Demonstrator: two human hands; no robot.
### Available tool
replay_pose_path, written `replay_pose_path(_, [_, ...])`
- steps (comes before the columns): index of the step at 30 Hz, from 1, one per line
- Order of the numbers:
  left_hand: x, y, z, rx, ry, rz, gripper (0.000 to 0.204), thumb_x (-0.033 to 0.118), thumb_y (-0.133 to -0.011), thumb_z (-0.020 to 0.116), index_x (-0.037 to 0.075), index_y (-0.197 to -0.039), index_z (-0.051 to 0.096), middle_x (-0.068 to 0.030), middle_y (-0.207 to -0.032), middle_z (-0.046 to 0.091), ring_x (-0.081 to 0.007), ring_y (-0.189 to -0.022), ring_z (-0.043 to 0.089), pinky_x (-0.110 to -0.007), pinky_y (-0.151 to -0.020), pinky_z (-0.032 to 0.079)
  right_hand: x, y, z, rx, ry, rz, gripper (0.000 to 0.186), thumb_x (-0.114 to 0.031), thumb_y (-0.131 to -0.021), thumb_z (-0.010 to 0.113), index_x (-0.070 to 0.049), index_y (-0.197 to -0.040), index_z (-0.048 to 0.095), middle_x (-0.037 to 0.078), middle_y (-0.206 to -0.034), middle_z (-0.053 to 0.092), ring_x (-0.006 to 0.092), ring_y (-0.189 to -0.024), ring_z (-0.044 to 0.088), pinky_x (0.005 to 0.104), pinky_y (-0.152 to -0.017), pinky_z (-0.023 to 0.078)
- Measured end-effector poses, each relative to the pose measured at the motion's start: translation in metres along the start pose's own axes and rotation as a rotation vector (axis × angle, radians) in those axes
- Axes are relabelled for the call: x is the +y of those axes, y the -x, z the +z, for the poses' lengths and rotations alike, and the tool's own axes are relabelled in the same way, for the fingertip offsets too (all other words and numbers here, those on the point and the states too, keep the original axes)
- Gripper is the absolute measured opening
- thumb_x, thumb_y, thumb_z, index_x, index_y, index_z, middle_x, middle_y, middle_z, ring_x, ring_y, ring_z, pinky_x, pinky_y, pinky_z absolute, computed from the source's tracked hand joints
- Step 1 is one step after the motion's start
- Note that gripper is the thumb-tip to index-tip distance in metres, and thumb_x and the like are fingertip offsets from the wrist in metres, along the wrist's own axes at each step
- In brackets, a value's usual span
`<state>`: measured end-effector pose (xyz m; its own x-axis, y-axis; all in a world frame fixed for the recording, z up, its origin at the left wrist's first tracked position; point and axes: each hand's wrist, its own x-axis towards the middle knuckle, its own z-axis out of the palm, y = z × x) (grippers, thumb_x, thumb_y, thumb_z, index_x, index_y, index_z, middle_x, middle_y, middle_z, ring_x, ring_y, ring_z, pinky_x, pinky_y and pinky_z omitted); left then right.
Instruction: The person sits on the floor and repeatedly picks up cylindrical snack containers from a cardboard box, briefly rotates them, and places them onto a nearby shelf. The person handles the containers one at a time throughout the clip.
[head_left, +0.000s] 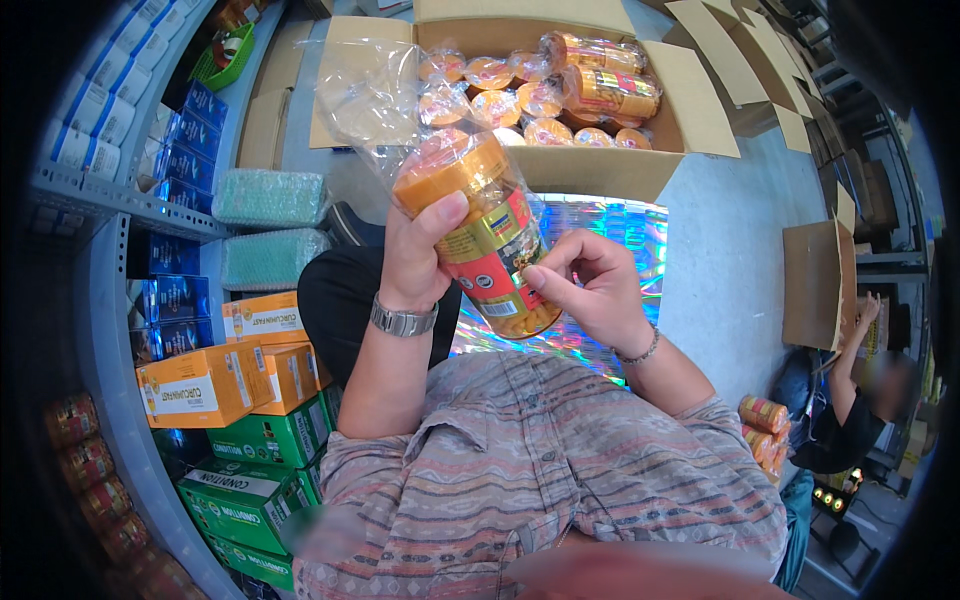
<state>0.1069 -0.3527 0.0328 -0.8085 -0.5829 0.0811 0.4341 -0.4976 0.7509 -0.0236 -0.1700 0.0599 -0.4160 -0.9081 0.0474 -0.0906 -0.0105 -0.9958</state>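
Observation:
My left hand (412,250) is wrapped round a clear plastic jar (490,245) with an orange lid and a red, gold and black label. The jar tilts over my lap, its lid up and to the left, and small yellowish pieces show inside. A clear plastic bag (365,95) covers the jar, its loose end flaring out past the lid. Against the label's lower right side, my right hand (600,290) has thumb and forefinger pinched together. Whether plastic or anything else lies in that pinch is too small to make out.
Ahead stands an open carton (600,175) of similar wrapped jars (612,92). A shiny holographic sheet (640,240) lies before me. Orange boxes (200,380), green boxes (240,495) and bubble-wrapped packs (268,198) are stacked left beside metal shelving (105,280). Another person (850,420) is at right.

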Motion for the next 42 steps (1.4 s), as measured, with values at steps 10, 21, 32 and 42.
replay_pose_path(10, [0.022, 0.012, 0.013, 0.032, 0.050, 0.206, 0.083, 0.022, -0.078, 0.085, 0.001, -0.146, 0.043, -0.0135, -0.130, 0.063, -0.0246, -0.111, 0.069, -0.041, -0.095, 0.058, 0.020, 0.007, -0.011, -0.134, -0.389, 0.438, 0.078, -0.066, -0.102, 0.043, -0.004, -0.148, 0.046, 0.016, -0.143, 0.054, 0.0253, -0.125, 0.060, 0.0432, -0.092, 0.058])
replay_pose_path(21, [0.061, 0.044, 0.027, 0.040, -0.437, 0.359, 0.110, 0.022, -0.066, 0.096, 0.003, -0.153, 0.031, -0.0105, -0.142, 0.054, -0.0211, -0.132, 0.054, -0.041, -0.111, 0.046, -0.025, -0.015, 0.038, -0.699, -0.781, 0.218, 0.112, -0.087, -0.088, 0.045, -0.007, -0.163, 0.022, 0.022, -0.158, 0.039, 0.0403, -0.136, 0.053, 0.0572, -0.100, 0.054])
replay_pose_path(32, [0.270, 0.184, -0.114, 0.913, -0.863, 0.741, 0.060, 0.018, -0.084, 0.081, 0.004, -0.135, 0.055, -0.0063, -0.126, 0.066, -0.0219, -0.115, 0.066, -0.039, -0.098, 0.054, -0.012, -0.050, 0.020, -0.537, -0.260, 0.137, 0.107, -0.073, -0.086, 0.066, -0.004, -0.160, 0.031, 0.012, -0.126, 0.064, 0.0200, -0.100, 0.067, 0.0356, -0.091, 0.053])
replay_pose_path(42, [0.389, 0.266, -0.247, 1.642, -1.440, 0.639, 0.091, 0.028, -0.065, 0.099, -0.004, -0.135, 0.049, -0.0173, -0.131, 0.064, -0.0266, -0.118, 0.063, -0.037, -0.106, 0.047, 0.016, -0.046, -0.002, -0.414, -0.191, 0.182, 0.088, -0.058, -0.092, 0.068, -0.001, -0.154, 0.041, 0.008, -0.121, 0.063, 0.0171, -0.094, 0.066, 0.0317, -0.084, 0.053])
